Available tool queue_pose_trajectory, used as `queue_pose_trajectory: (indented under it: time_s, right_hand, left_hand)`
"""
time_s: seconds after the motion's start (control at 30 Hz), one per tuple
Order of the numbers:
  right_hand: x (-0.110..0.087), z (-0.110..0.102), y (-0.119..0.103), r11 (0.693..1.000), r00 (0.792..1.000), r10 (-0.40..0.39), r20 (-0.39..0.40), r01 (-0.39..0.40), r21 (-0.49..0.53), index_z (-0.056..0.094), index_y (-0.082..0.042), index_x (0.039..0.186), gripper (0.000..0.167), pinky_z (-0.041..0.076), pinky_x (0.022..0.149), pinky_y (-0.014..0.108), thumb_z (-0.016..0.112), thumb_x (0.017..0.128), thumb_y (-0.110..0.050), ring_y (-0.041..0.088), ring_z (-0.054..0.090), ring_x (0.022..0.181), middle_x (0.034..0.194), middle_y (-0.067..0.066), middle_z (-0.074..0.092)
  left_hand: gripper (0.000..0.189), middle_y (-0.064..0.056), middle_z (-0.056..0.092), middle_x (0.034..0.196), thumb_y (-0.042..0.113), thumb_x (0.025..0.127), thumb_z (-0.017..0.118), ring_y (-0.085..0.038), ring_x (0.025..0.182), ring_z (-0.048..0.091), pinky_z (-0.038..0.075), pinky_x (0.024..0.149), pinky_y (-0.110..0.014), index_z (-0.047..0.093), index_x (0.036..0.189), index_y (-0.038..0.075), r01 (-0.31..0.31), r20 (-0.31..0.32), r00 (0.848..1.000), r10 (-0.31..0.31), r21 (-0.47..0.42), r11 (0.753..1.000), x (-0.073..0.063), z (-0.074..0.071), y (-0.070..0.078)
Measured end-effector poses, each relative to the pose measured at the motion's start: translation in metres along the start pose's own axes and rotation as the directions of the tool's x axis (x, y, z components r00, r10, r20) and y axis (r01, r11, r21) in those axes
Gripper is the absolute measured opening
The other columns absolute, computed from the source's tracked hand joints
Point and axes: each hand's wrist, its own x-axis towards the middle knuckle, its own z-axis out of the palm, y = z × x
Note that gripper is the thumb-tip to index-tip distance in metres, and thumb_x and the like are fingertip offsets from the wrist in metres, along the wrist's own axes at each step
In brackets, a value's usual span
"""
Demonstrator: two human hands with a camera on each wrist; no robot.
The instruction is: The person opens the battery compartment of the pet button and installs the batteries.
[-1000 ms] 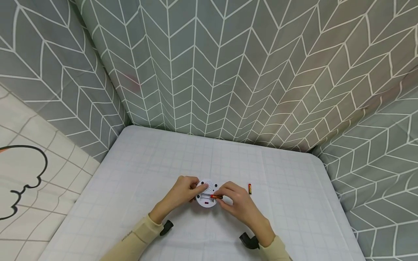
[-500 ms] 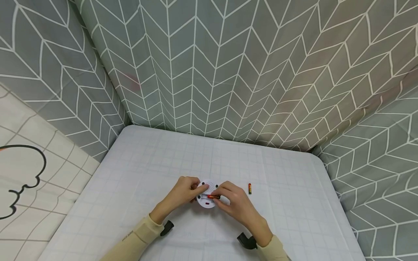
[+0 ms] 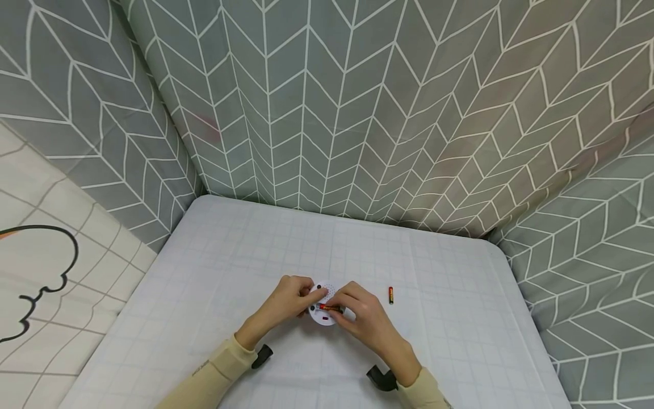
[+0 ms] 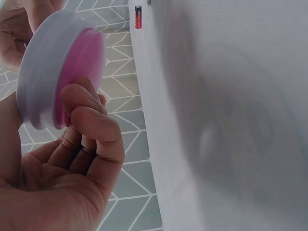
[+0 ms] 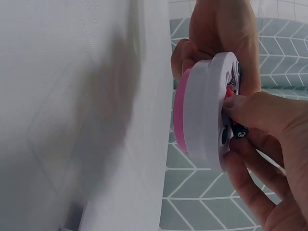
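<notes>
The round white device [image 3: 323, 307] I'm holding is a thick disc with a pink underside, lifted just off the desk and turned back-side up — small holes and black dots show on that face. A red battery [image 3: 329, 308] lies across its open slot, nearly level, its dark tip poking out at the rim.

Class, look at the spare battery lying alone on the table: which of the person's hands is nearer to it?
The right hand. It works at the round white device just left of the spare battery; the left hand grips the device's far side, farther away.
</notes>
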Motion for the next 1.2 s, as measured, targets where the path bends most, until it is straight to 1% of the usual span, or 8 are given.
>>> queue_pose_trajectory:
  time_s: [0.33, 0.5, 0.63, 0.73, 0.83, 0.97, 1.07, 1.2]
  right_hand:
    - [0.0, 0.003, -0.004, 1.0, 1.0, -0.016, -0.023, 0.017, 0.025, 0.075, -0.012, 0.099, 0.029, 0.053, 0.082, 0.017, 0.091, 0.079, 0.0, 0.01, 0.065, 0.093, 0.099, -0.002, 0.069]
    - [0.0, 0.0, -0.002, 0.997, 0.999, -0.006, -0.042, 0.01, 0.076, 0.076, -0.01, 0.103, 0.03, 0.053, 0.086, 0.017, 0.091, 0.079, -0.002, 0.013, 0.065, 0.099, 0.106, 0.001, 0.069]
    - [-0.003, -0.008, 0.003, 0.996, 0.996, 0.046, -0.075, -0.04, 0.086, 0.076, -0.008, 0.107, 0.032, 0.055, 0.079, 0.022, 0.092, 0.08, -0.007, 0.014, 0.064, 0.098, 0.109, 0.004, 0.071]
    - [-0.007, -0.014, 0.007, 0.992, 0.992, 0.106, -0.072, -0.1, 0.075, 0.076, -0.008, 0.112, 0.033, 0.057, 0.073, 0.028, 0.091, 0.082, -0.01, 0.015, 0.064, 0.096, 0.111, 0.004, 0.072]
    - [-0.01, -0.018, 0.01, 0.982, 0.983, 0.174, -0.055, -0.17, 0.083, 0.074, -0.007, 0.117, 0.038, 0.059, 0.072, 0.032, 0.09, 0.083, -0.011, 0.017, 0.066, 0.097, 0.113, 0.004, 0.073]
    - [-0.013, -0.02, 0.011, 0.957, 0.968, 0.25, -0.01, -0.246, 0.153, 0.07, -0.006, 0.125, 0.049, 0.061, 0.074, 0.033, 0.091, 0.081, -0.01, 0.026, 0.07, 0.098, 0.117, 0.006, 0.073]
    - [-0.014, -0.019, 0.012, 0.935, 0.958, 0.283, 0.037, -0.284, 0.213, 0.068, -0.005, 0.13, 0.054, 0.063, 0.075, 0.034, 0.092, 0.082, -0.011, 0.03, 0.072, 0.1, 0.122, 0.007, 0.073]
    - [-0.016, -0.016, 0.014, 0.919, 0.949, 0.308, 0.06, -0.314, 0.239, 0.067, -0.007, 0.133, 0.056, 0.063, 0.073, 0.035, 0.091, 0.083, -0.013, 0.027, 0.073, 0.098, 0.123, 0.007, 0.073]
  left_hand:
    - [0.041, 0.012, 0.053, 0.05, 0.041, 0.102, 0.071, -0.004, 0.044, 0.051, 0.039, 0.043, -0.022, 0.063, 0.071, 0.015, 0.001, 0.012, 1.0, -0.001, -0.006, 1.0, -0.002, 0.0, 0.001]
    - [0.042, 0.012, 0.052, 0.05, 0.042, 0.103, 0.069, -0.004, 0.044, 0.05, 0.038, 0.042, -0.022, 0.063, 0.072, 0.015, -0.001, 0.019, 1.0, 0.001, -0.015, 1.0, -0.002, -0.001, 0.001]
    - [0.044, 0.011, 0.051, 0.05, 0.043, 0.103, 0.068, -0.005, 0.044, 0.049, 0.039, 0.044, -0.023, 0.061, 0.071, 0.014, -0.006, 0.015, 1.0, 0.006, -0.029, 1.0, -0.001, -0.003, 0.002]
    - [0.043, 0.011, 0.051, 0.05, 0.043, 0.103, 0.069, -0.005, 0.045, 0.049, 0.039, 0.045, -0.023, 0.061, 0.071, 0.014, -0.001, 0.005, 1.0, 0.001, -0.031, 1.0, -0.001, -0.006, 0.002]
    - [0.042, 0.011, 0.051, 0.05, 0.042, 0.102, 0.07, -0.005, 0.045, 0.048, 0.038, 0.045, -0.023, 0.062, 0.072, 0.014, 0.009, 0.0, 1.0, -0.009, -0.029, 1.0, 0.0, -0.007, 0.002]
    - [0.04, 0.011, 0.052, 0.05, 0.041, 0.102, 0.07, -0.005, 0.046, 0.048, 0.037, 0.045, -0.022, 0.063, 0.073, 0.014, 0.024, 0.002, 1.0, -0.024, -0.031, 0.999, 0.0, -0.008, 0.003]
    - [0.04, 0.011, 0.051, 0.05, 0.039, 0.102, 0.07, -0.005, 0.046, 0.047, 0.037, 0.045, -0.022, 0.063, 0.072, 0.014, 0.029, 0.004, 1.0, -0.029, -0.027, 0.999, 0.0, -0.008, 0.004]
    - [0.039, 0.011, 0.051, 0.05, 0.039, 0.102, 0.07, -0.005, 0.046, 0.047, 0.037, 0.045, -0.022, 0.064, 0.073, 0.014, 0.03, 0.006, 1.0, -0.03, -0.031, 0.999, 0.0, -0.007, 0.005]
